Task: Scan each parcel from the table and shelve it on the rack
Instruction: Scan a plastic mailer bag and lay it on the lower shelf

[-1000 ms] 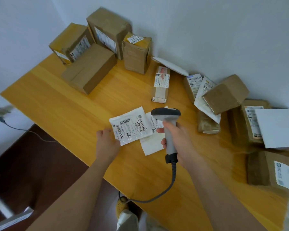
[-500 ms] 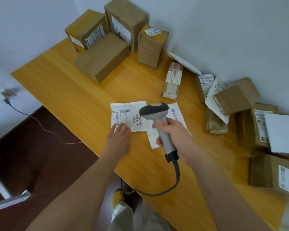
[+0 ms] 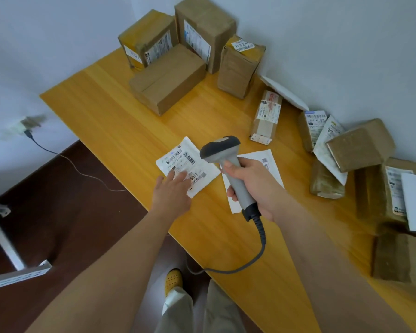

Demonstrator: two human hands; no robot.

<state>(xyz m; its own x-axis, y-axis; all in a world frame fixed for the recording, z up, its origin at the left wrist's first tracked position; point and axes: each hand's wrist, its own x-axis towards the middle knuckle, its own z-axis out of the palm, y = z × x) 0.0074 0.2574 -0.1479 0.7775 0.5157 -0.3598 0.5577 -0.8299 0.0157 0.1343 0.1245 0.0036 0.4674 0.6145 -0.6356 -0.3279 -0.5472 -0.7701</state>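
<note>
Wooden table (image 3: 120, 121) w/ cardboard boxes along wall. L hand (image 3: 172, 192) flat, fingers straight, pressing white labelled mailer (image 3: 190, 164) near front edge. R hand (image 3: 252, 186) wrapped round barcode scanner (image 3: 228, 164) handle, head above mailer.

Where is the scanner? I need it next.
Head view, centre: the scanner is held in the right hand, above the table, beside the white mailer.

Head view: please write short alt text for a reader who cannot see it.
A person's right hand grips a barcode scanner over a white flat parcel, on which the left hand rests its fingers. Brown boxes line the wooden table along the wall.
</note>
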